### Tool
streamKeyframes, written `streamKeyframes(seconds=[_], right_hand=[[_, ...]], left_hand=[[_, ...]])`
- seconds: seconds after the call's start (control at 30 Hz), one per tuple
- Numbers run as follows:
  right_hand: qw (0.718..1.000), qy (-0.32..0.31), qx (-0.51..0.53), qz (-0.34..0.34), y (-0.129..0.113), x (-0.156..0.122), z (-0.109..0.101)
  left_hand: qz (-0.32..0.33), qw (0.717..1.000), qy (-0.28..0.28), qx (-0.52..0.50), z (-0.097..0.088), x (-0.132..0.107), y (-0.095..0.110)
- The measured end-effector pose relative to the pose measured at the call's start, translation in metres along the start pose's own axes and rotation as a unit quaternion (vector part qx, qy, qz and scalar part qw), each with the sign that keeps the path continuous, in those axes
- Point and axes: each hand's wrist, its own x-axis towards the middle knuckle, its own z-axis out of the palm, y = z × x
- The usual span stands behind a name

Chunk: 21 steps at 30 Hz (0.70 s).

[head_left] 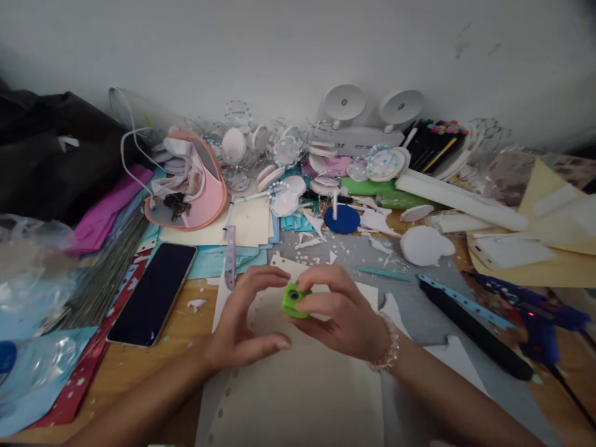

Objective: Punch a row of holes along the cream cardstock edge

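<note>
My right hand (342,310) grips a small green craft punch (289,300) with a dark round spot on its face, pinched between thumb and fingers. My left hand (246,316) is open just left of the punch, thumb and fingers apart with nothing between them. Both hands are above a cream sheet of paper (298,397). A row of small punched holes runs along the sheet's left edge, and the far edge shows more of them.
A phone (153,294) lies to the left. A pink visor (212,198) and several white discs with beaded wire (288,195) stand at the back. On the right are a black pen-like case (475,329) and a blue glue gun (535,310). Paper scraps litter the grey mat (344,248).
</note>
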Motion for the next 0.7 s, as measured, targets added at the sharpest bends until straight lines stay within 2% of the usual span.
streamKeyframes(seconds=[0.07,0.13,0.23,0.4,0.7], right_hand=[[1.000,-0.026,0.004,-0.015,-0.002,0.000,0.003],[0.999,-0.045,0.016,-0.016,-0.003,0.001,0.002],[0.993,-0.079,0.080,0.022,-0.003,0.005,-0.008],[0.987,-0.044,0.108,0.110,-0.004,0.014,-0.025],[0.985,-0.082,0.103,0.110,-0.006,0.016,-0.019]], left_hand=[[-0.016,0.999,-0.019,-0.020,0.000,-0.004,0.000],[-0.033,0.999,-0.012,-0.014,0.000,-0.007,0.000],[-0.034,0.999,0.006,-0.006,0.000,-0.007,0.001],[0.012,1.000,0.011,-0.006,0.000,-0.002,0.004],[0.048,0.998,0.009,0.027,0.000,0.001,0.005]])
